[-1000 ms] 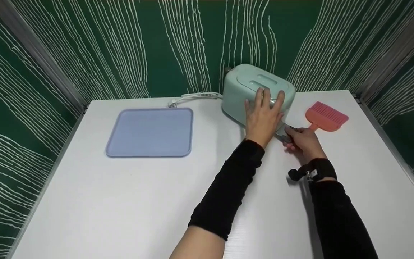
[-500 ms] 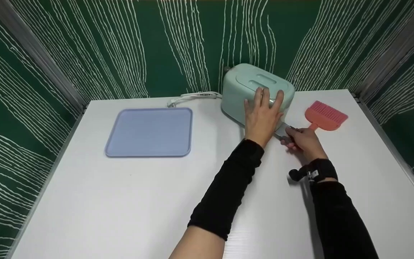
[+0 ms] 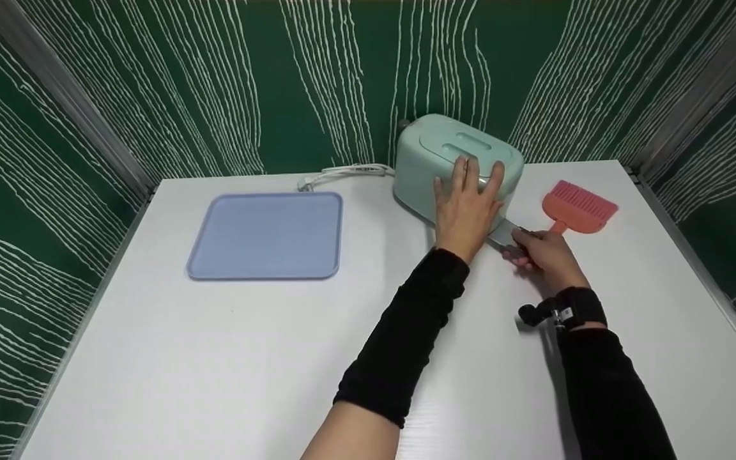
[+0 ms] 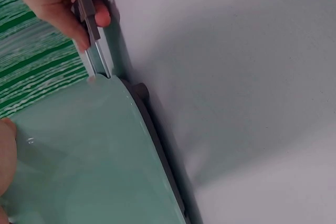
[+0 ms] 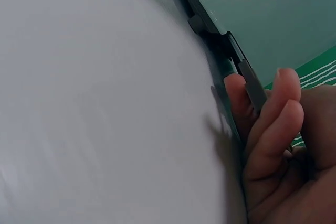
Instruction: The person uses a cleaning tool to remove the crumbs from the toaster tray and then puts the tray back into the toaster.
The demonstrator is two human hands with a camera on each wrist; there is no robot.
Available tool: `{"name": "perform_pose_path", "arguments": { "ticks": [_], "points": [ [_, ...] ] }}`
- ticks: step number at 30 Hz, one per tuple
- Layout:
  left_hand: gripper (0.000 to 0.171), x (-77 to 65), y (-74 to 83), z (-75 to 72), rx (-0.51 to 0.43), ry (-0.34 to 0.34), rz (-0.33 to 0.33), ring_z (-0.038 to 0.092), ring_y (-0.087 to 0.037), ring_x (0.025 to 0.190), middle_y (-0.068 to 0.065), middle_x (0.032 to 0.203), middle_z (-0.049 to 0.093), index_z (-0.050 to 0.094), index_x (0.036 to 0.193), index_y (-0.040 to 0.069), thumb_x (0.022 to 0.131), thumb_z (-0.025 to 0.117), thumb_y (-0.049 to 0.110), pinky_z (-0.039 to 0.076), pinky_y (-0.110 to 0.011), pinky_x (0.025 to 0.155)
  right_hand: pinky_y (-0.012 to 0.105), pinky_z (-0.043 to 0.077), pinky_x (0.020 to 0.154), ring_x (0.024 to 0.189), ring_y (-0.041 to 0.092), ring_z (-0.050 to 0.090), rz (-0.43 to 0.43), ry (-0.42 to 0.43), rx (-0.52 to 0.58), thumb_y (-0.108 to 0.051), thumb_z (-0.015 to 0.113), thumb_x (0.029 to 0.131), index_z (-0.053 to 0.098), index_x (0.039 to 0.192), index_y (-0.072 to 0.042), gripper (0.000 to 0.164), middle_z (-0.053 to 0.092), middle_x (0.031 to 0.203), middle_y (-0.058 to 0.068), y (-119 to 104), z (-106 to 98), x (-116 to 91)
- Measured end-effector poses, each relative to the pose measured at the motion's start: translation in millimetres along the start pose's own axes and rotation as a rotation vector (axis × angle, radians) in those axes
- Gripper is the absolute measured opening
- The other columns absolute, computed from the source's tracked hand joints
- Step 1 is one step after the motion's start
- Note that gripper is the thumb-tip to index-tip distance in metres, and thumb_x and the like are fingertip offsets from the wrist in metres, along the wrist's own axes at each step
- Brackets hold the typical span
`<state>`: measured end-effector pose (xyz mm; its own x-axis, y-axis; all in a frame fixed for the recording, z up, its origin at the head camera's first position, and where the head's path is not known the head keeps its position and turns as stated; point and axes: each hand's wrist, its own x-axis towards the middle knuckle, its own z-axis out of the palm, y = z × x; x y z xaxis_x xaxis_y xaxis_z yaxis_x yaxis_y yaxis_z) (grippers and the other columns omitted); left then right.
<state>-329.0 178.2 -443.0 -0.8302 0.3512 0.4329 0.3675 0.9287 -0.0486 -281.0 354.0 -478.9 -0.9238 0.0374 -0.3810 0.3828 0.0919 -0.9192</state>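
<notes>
A mint-green toaster [image 3: 419,167] with a lidded top stands at the table's back, turned at an angle. My left hand [image 3: 466,220] rests on its near side and top edge, fingers spread and fairly straight. Low at the toaster's right end, my right hand [image 3: 552,259] pinches the dark grip of a thin crumb tray [image 3: 502,235], which sticks partly out of the base. In the left wrist view the tray's grey grip [image 4: 88,14] sits between thumb and fingers. The right wrist view shows fingertips around that grip [image 5: 253,86]; the tray's inner part is hidden inside the toaster.
A pink and orange brush [image 3: 575,211] lies just right of my right hand. To the left is a flat blue tray [image 3: 266,236]. A white power cord [image 3: 355,169] runs behind it along the table's back edge, near the green wall [image 3: 317,83].
My right hand has shifted slightly right and toward me, and a little more of the crumb tray shows outside the toaster. The left hand and the toaster have stayed in place.
</notes>
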Motion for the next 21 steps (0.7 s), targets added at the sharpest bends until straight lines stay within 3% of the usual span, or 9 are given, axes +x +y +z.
{"name": "perform_pose_path", "arguments": {
  "ticks": [6, 12, 21],
  "points": [
    [0.062, -1.4, 0.5, 1.2, 0.008, 0.031, 0.002, 0.031, -0.024, 0.162, -0.006, 0.169, 0.041, 0.035, 0.165, 0.039, 0.109, 0.051, 0.059, 0.045, -0.056, 0.123, 0.015, 0.049, 0.053, 0.057, -0.002, 0.058, 0.022, -0.008, 0.047, -0.028, 0.053, 0.113, 0.052, 0.129, 0.006, 0.037, 0.078, 0.080, -0.002, 2.9, -4.4, -0.9],
    [0.061, -0.6, 0.3, 0.5, 0.025, -0.003, 0.001, 0.029, -0.024, 0.163, -0.006, 0.171, 0.038, 0.032, 0.167, 0.039, 0.111, 0.046, 0.059, 0.043, -0.056, 0.124, 0.015, 0.049, 0.052, 0.058, -0.001, 0.058, 0.009, 0.004, 0.040, -0.025, 0.053, 0.113, 0.048, 0.125, 0.001, 0.029, 0.076, 0.081, -0.002, 4.6, -9.2, -4.8],
    [0.062, 0.1, 1.2, -0.4, 0.026, -0.020, 0.001, 0.028, -0.024, 0.164, -0.006, 0.171, 0.037, 0.030, 0.168, 0.040, 0.110, 0.045, 0.060, 0.042, -0.056, 0.125, 0.016, 0.050, 0.055, 0.061, -0.001, 0.059, 0.029, -0.012, 0.008, -0.027, 0.053, 0.113, 0.047, 0.128, -0.002, 0.029, 0.076, 0.084, -0.003, 9.1, -18.3, -7.0]
  ]
}}
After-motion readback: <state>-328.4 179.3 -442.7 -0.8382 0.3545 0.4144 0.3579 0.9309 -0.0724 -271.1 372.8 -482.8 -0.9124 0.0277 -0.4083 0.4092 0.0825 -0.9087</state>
